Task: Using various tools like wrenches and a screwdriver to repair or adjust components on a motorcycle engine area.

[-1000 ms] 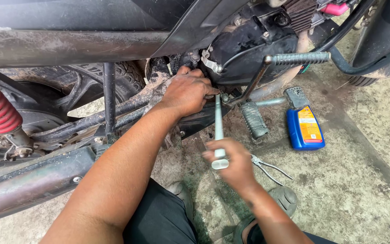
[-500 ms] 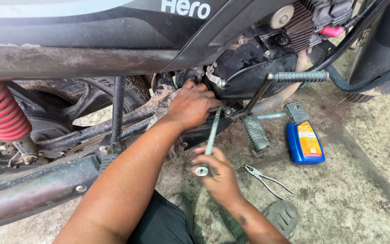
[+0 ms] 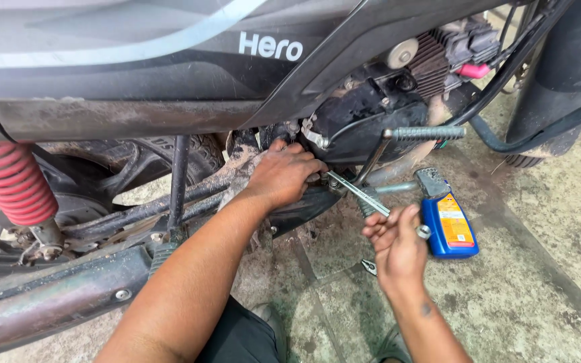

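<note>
Concrete floor (image 3: 506, 296); spanner (image 3: 364, 195) now flatter.

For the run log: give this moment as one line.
left hand: on motorcycle engine underside | right hand: holds wrench | blue bottle: on floor

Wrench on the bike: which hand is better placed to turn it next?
Probably the right hand: its fingers already grip the free end of the wrench, giving leverage. The left hand rests at the engine end, beside the wrench's head.
</note>
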